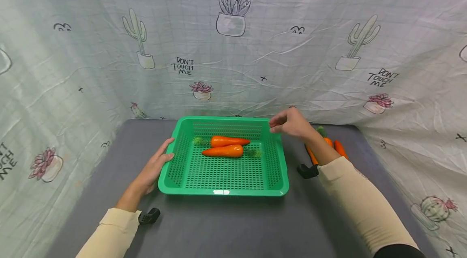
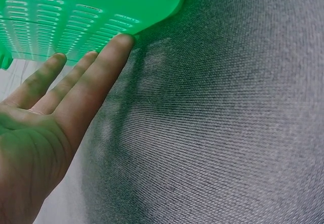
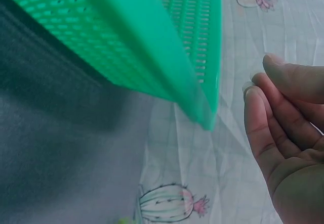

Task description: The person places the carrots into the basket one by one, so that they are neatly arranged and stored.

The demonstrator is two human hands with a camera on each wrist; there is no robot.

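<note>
A green plastic basket (image 1: 224, 192) with slotted walls stands on the grey table. Two orange carrots lie inside: the farther carrot (image 1: 228, 141) has its leafy end to the left, the nearer carrot (image 1: 224, 151) to the right. At the basket's left side is my left hand (image 1: 155, 168), its fingertips right at the wall and rim; the left wrist view shows these fingers (image 2: 81, 90) extended. My right hand (image 1: 290, 123) is raised by the far right corner of the basket. Its fingers are loosely bent and hold nothing, as the right wrist view also shows (image 3: 283, 118).
More carrots (image 1: 340, 149) lie on the table right of the basket, partly hidden behind my right forearm. A pale cloth (image 1: 233, 67) printed with cacti hangs behind the table (image 1: 226, 225) and along both sides.
</note>
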